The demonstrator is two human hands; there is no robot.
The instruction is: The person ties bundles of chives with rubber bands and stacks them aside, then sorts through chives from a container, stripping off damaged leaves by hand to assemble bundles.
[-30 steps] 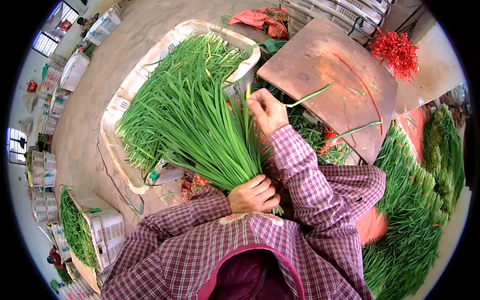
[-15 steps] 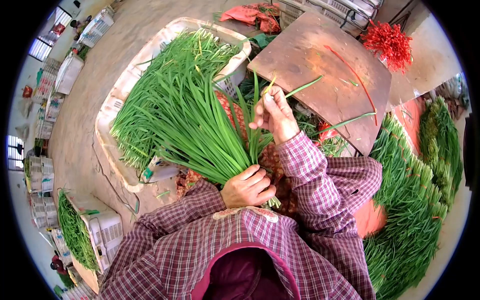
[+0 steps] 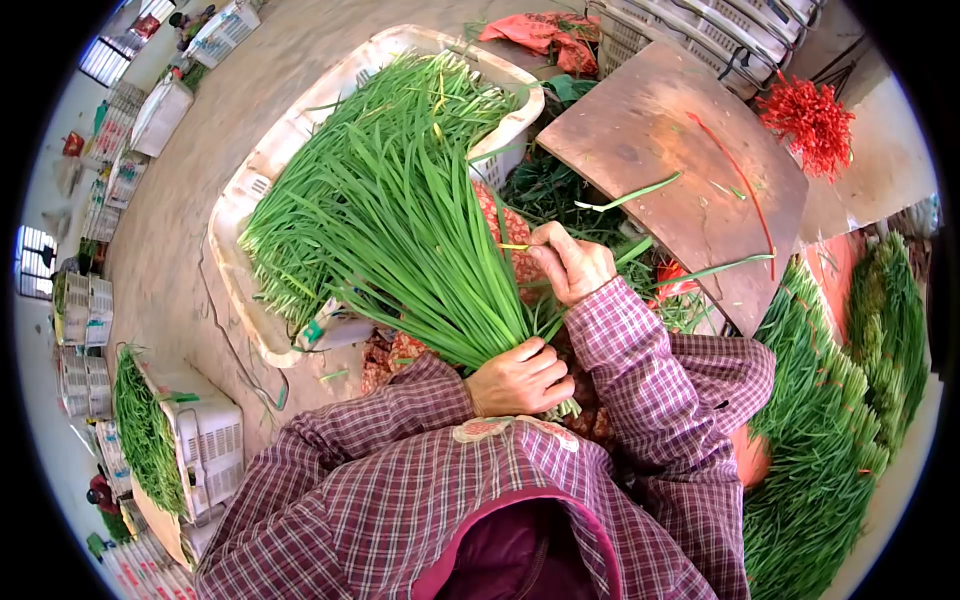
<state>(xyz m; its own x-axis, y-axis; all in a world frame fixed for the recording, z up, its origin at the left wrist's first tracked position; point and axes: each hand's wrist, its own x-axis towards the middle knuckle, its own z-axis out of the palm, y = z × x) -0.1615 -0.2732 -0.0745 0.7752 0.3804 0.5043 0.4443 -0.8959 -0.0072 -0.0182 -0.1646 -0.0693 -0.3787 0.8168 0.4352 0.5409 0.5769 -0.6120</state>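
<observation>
Right hand is lower than 0.5 s ago, closer to the body; its yellow leaf pointed up then, now lies sideways toward the bunch. Grip there: thumb and fingers pinching the yellow leaf at one end. Left hand clenched round the base of the green bunch, cut ends poking out below the fist. Bunch sits in front of the body, leaves fanned up and left over the white crate, which has more greens in it. Brown board is beyond the right hand, with a red strip and loose green leaves on top. Red ties near its far right corner. Big pile of greens on the right side.
</observation>
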